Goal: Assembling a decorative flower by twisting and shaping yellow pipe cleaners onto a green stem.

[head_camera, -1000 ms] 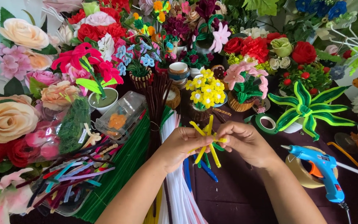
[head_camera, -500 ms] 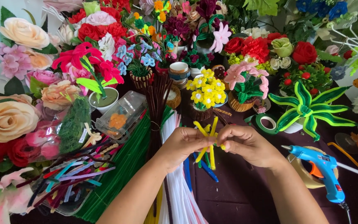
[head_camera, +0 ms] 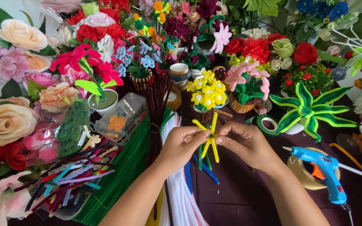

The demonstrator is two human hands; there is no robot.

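Both hands were closed in a pinch on the yellow pipe cleaners (head_camera: 209, 138): left hand (head_camera: 181, 144) at nine o'clock, right hand (head_camera: 246, 142) at three. The fuzzy strands crossed, splaying out above the tabletop (head_camera: 248, 201).

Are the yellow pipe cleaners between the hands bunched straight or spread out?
Spread out. The yellow pipe cleaners fan from one pinched point between the left hand and right hand, ends pointing up and down.
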